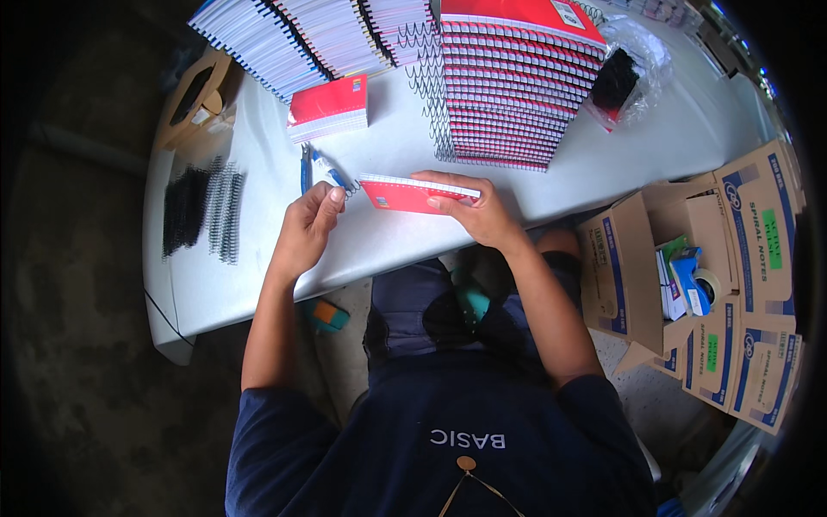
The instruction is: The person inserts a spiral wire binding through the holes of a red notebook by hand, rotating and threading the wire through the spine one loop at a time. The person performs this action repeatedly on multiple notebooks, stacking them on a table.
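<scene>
My right hand (pixel 487 215) grips a small red-covered notebook (pixel 405 197) by its right end, tilted above the table edge, with a row of holes along its upper long side. Left of it, my left hand (pixel 308 228) is closed in a pinch on a thin wire coil (pixel 351 187), whose end sticks out toward the notebook's left end. Blue-handled pliers (pixel 306 169) lie on the table just beyond my left hand, with another blue-and-white tool (pixel 326 167) beside them. Farther off sits a short stack of red-covered pads (pixel 329 105).
Black coils (pixel 183 215) and grey coils (pixel 226 211) lie at the left on the white table (pixel 267 233). A tall pile of red spiral notebooks (pixel 512 95) and rows of bound books (pixel 258 52) stand at the back. An open cardboard box (pixel 616 276) holding tape stands at the right.
</scene>
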`<state>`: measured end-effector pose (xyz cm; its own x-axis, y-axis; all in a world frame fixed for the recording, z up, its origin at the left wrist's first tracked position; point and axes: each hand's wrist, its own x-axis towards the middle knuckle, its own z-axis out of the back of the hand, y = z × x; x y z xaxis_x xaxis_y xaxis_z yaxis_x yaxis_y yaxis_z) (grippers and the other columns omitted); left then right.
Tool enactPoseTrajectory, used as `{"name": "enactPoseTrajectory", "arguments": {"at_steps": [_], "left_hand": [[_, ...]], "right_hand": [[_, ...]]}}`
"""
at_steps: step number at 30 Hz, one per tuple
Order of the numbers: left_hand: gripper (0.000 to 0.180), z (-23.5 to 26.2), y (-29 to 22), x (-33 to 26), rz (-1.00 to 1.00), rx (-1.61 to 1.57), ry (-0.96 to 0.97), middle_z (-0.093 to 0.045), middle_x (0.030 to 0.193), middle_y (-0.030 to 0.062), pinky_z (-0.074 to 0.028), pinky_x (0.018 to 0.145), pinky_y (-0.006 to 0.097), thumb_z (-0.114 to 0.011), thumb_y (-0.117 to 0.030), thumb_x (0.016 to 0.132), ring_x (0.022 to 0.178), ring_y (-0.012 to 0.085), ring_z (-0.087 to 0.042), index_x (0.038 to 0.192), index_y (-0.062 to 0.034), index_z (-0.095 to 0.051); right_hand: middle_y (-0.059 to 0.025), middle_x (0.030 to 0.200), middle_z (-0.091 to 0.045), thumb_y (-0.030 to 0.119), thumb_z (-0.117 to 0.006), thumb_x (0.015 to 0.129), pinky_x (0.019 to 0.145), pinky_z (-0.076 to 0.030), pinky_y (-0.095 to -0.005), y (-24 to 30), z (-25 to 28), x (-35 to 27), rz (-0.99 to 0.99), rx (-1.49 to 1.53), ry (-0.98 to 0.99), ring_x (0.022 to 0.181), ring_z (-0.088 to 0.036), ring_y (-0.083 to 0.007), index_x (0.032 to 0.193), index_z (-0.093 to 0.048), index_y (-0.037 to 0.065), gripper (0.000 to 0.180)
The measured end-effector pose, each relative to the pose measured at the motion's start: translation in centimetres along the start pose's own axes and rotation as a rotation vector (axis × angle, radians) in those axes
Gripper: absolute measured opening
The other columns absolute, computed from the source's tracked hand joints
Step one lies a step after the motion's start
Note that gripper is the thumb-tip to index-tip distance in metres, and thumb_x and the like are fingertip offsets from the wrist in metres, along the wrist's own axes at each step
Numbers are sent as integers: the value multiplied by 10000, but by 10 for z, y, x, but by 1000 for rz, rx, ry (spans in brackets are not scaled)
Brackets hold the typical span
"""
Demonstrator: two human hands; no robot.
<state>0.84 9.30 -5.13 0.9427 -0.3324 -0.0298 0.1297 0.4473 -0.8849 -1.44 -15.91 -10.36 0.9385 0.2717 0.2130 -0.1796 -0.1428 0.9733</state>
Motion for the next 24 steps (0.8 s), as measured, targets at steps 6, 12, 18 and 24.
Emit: {"name": "enactPoseTrajectory", "arguments": {"at_steps": [6, 12, 18, 24], "left_hand": [[386, -6, -10, 2, 72, -10, 37, -366, 591, -45, -256, 486, 210, -417, -391, 961, 528, 49, -307, 769, -67, -504], [451, -2, -8, 11, 171, -55, 79, -393, 554, -8, -308, 479, 223, -381, -399, 969, 504, 73, -358, 705, -51, -492], [409, 12, -15, 26, 529, -380, 180, -399, 517, -35, -265, 386, 204, -476, -424, 927, 394, 63, -330, 715, -76, -514], [146, 13, -23, 30, -268, 5, 38, -549, 696, -5, -397, 590, 246, -675, -136, 805, 652, 110, -513, 854, -52, -566]], "right_hand": [[-42, 1095, -631, 1, -541, 862, 864, -447, -232, -3, 1, -2, -18, 19, 2, 944, -547, -78, 1166, -592, 39, 311], [-54, 1114, -629, -1, -532, 866, 882, -445, -241, 0, 0, 1, 17, 4, 18, 974, -557, -90, 1166, -586, 26, 306], [-68, 1116, -630, 1, -534, 867, 890, -442, -243, -1, 4, 0, 62, -61, 60, 977, -564, -97, 1165, -585, 21, 303], [-58, 1053, -650, 64, -581, 866, 876, -440, -244, 2, -1, 1, 5, 27, 15, 947, -565, -94, 1122, -613, 11, 264]]}}
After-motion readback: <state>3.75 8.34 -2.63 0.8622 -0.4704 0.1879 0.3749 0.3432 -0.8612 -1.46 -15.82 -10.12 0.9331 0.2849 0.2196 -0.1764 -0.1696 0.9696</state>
